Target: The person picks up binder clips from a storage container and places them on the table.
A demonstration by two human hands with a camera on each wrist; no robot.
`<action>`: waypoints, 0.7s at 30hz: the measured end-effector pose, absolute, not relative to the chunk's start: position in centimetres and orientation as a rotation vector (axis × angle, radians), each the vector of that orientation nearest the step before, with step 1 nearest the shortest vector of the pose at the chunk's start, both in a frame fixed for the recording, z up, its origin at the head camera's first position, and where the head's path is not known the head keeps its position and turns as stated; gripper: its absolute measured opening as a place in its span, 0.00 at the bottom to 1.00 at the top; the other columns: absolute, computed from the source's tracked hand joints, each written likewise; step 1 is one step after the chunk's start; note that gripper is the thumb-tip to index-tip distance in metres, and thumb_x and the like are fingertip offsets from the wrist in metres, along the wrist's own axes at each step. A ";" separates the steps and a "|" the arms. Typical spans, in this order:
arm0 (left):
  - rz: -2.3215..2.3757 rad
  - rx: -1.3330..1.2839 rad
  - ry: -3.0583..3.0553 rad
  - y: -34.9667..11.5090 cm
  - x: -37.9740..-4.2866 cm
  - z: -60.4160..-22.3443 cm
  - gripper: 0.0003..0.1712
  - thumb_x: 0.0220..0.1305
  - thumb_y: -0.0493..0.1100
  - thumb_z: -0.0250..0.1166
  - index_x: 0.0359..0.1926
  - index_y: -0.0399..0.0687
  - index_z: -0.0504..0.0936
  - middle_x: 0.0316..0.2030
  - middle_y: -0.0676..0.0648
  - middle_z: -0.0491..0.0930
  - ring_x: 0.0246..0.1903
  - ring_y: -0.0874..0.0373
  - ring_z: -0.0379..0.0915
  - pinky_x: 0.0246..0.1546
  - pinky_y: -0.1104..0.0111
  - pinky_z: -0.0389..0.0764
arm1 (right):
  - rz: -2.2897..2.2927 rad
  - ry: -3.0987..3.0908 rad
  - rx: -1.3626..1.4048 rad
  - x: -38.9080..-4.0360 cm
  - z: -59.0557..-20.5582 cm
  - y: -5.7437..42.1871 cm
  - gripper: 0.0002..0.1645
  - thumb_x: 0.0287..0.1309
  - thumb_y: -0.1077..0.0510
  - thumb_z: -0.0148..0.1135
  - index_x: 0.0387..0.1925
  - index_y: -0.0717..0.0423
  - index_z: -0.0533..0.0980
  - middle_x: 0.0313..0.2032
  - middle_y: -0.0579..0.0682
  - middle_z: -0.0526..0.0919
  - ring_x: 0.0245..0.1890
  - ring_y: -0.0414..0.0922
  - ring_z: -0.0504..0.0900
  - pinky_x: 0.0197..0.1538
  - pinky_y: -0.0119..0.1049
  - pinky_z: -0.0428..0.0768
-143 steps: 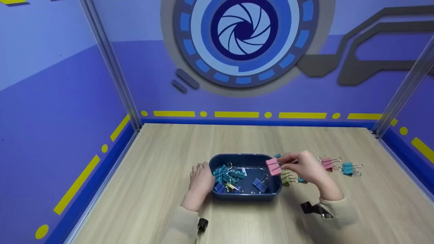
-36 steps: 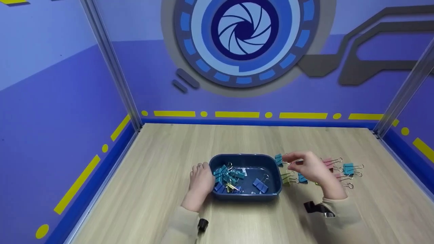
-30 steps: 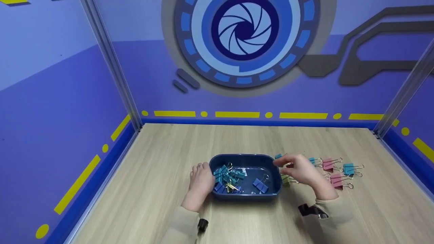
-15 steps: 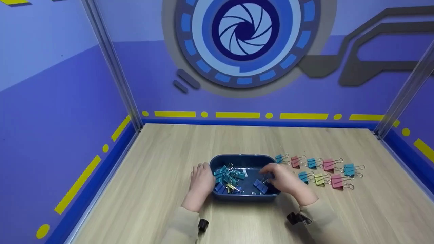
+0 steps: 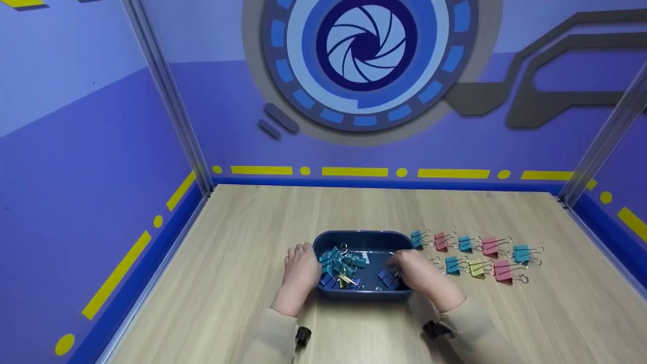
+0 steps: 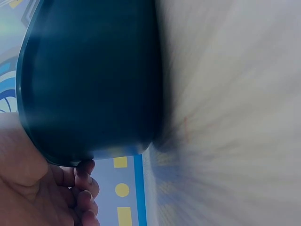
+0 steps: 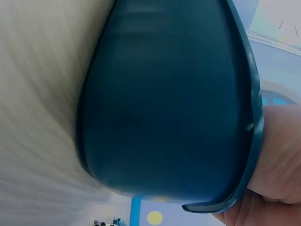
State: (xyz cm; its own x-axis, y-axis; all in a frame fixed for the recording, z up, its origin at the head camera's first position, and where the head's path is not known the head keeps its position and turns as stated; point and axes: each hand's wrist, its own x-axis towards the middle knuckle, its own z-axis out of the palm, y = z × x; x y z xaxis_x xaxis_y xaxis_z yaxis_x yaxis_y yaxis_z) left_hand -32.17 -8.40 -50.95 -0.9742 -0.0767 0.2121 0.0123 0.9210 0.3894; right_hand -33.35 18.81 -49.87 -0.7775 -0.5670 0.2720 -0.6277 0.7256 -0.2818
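A dark blue plastic bin [image 5: 366,296] stands on the table; both wrist views show its outer walls. My left hand [image 5: 299,265] grips its left rim, fingers [image 6: 85,180] curled at the outside. My right hand [image 5: 417,268] reaches over the right rim, fingers bent down at a blue binder clip [image 5: 388,279]. Those fingertips are hidden, so I cannot tell whether they pinch the clip. In the bin's left half lies a pile of teal binder clips [image 5: 333,260] with a few blue ones and a yellow one [image 5: 346,279].
Right of the bin, binder clips lie in two rows. The back row alternates teal [image 5: 465,244] and pink [image 5: 491,246]; the front row shows teal [image 5: 453,265], yellow-green [image 5: 476,268] and pink [image 5: 503,271], its left end hidden by my right hand. Printed panels [image 5: 273,151] wall in the table.
The pink binder clip my right hand held earlier now lies in the back row. My right hand has since moved left and down into the bin. My left hand has stayed at the rim.
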 end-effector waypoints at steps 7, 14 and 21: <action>-0.579 0.041 -2.846 -8.3 -31.9 -50.9 0.11 0.57 0.37 0.56 0.41 0.37 0.72 0.38 0.39 0.74 0.42 0.43 0.67 0.43 0.53 0.69 | 0.496 -2.743 1.015 -33.4 -50.1 18.9 0.09 0.40 0.71 0.69 0.26 0.57 0.84 0.28 0.47 0.86 0.31 0.42 0.84 0.34 0.36 0.81; -0.580 0.044 -2.836 -8.4 -32.1 -51.0 0.11 0.57 0.38 0.56 0.41 0.38 0.73 0.38 0.39 0.74 0.41 0.43 0.67 0.42 0.53 0.69 | 0.588 -2.773 1.014 -33.5 -50.0 19.1 0.08 0.43 0.68 0.70 0.29 0.56 0.85 0.30 0.48 0.87 0.33 0.43 0.85 0.37 0.36 0.81; -0.580 0.040 -2.835 -8.5 -32.2 -51.1 0.12 0.56 0.38 0.58 0.41 0.37 0.72 0.37 0.39 0.73 0.41 0.43 0.67 0.42 0.53 0.69 | 0.696 -2.775 0.993 -33.5 -49.8 19.4 0.10 0.43 0.69 0.69 0.30 0.55 0.85 0.32 0.47 0.87 0.36 0.43 0.84 0.39 0.36 0.81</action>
